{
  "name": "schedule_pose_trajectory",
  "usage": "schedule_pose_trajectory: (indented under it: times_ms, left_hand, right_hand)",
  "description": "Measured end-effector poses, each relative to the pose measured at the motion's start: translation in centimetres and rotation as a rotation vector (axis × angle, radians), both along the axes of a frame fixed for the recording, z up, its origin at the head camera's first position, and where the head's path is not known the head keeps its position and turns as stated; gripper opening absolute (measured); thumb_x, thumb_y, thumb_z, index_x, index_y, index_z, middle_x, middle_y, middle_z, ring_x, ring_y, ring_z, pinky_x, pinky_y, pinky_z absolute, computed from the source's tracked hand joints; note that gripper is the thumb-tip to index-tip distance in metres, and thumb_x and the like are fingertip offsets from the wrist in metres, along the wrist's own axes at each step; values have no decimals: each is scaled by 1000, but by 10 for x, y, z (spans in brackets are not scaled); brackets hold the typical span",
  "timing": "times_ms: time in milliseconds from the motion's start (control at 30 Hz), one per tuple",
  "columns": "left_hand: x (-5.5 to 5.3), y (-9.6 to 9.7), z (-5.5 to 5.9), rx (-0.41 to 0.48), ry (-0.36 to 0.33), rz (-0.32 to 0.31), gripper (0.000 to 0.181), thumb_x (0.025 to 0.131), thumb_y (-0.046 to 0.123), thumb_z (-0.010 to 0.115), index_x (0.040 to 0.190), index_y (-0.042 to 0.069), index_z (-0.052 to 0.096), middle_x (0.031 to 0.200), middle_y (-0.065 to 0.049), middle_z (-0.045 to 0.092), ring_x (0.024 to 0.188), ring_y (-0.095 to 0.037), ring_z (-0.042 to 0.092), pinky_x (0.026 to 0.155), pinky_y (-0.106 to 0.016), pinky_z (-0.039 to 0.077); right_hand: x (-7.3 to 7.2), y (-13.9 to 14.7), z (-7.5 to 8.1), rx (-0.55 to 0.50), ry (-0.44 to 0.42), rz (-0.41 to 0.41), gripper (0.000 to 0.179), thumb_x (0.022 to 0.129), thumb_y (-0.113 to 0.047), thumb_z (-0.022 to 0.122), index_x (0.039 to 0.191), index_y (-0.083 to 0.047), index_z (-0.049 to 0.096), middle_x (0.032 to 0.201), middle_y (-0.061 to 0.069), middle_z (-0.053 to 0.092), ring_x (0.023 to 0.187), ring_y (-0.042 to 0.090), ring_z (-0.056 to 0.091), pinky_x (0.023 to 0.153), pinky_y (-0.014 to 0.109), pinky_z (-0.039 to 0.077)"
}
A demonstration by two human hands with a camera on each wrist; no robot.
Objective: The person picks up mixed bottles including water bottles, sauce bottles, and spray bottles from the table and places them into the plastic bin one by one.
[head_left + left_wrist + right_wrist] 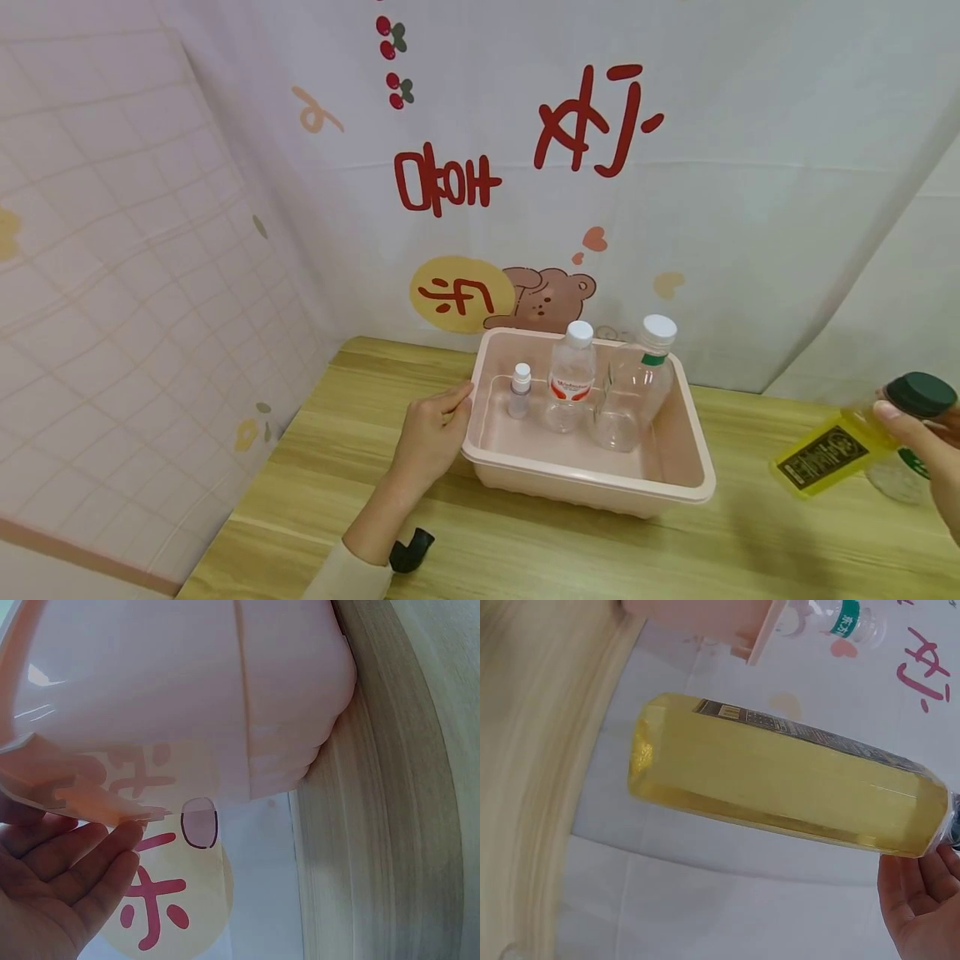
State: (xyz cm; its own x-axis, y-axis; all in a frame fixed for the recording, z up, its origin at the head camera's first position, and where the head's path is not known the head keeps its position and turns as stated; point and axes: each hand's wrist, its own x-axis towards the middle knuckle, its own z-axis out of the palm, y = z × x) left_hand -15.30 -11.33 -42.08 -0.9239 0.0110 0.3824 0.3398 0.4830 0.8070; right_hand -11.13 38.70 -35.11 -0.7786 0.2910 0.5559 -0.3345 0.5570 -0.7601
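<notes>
My left hand [431, 433] grips the left rim of a pink plastic basin [570, 490]; in the left wrist view its fingers [90, 862] curl under the lip. Inside the basin stand a small white-capped bottle [519, 402], a medium clear bottle [570, 390] with a red-and-white label, and a large clear bottle [630, 404] that leans. At the far right my right hand [933, 454] holds a bottle of yellow liquid [825, 457] near its dark green cap [921, 393]. This bottle is tilted, base toward the basin, apart from it. The right wrist view shows its flat side.
Partly hidden behind the yellow bottle is another clear bottle [894, 482] with a green label. A small black object [411, 552] shows beside my left wrist. The wooden table [337, 433] meets a printed cloth [750, 250] at the back.
</notes>
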Motion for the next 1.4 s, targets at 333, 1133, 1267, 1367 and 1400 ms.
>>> schedule_pose_trajectory:
  times_ms: [333, 1133, 1267, 1367, 1400]
  left_hand:
    - [2, 0, -2, 2, 20, 1, 31, 101, 10, 64, 130, -1, 72, 131, -15, 69, 123, -27, 66, 101, -45, 55]
    - [2, -1, 2, -26, 38, 1, 30, 101, 10, 64, 127, -3, 72, 129, -15, 70, 122, -27, 67, 100, -43, 56]
    - [2, -1, 2, -21, 31, -5, 30, 101, 10, 64, 127, -3, 72, 129, -15, 70, 122, -28, 66, 100, -43, 55]
    - [2, -1, 3, -23, 27, -4, 30, 101, 10, 63, 127, -3, 73, 129, -15, 70, 122, -28, 67, 101, -43, 55]
    - [2, -1, 3, -23, 27, -4, 30, 101, 10, 63, 127, -3, 73, 129, -15, 70, 122, -28, 67, 101, -43, 55]
  right_hand:
    - [-7, -16, 18, 23, 85, -38, 39, 96, 16, 61, 113, -15, 78, 99, -29, 69, 92, -8, 63, 85, 1, 44]
    - [-8, -68, 62, -378, 178, 442, 28, 87, 27, 63, 110, 12, 71, 102, 6, 80, 84, 9, 74, 79, 10, 54]
    - [-6, -79, 66, -295, 132, 439, 30, 87, 28, 62, 111, 13, 70, 103, 4, 80, 81, 9, 73, 79, 10, 54]
    - [-3, -88, 70, -102, 63, 305, 34, 88, 24, 66, 116, 6, 71, 104, -7, 79, 82, 3, 71, 83, 7, 51]
    - [-2, -91, 71, -45, 45, 260, 33, 87, 23, 68, 116, 5, 72, 103, -10, 78, 81, 2, 71, 83, 7, 51]
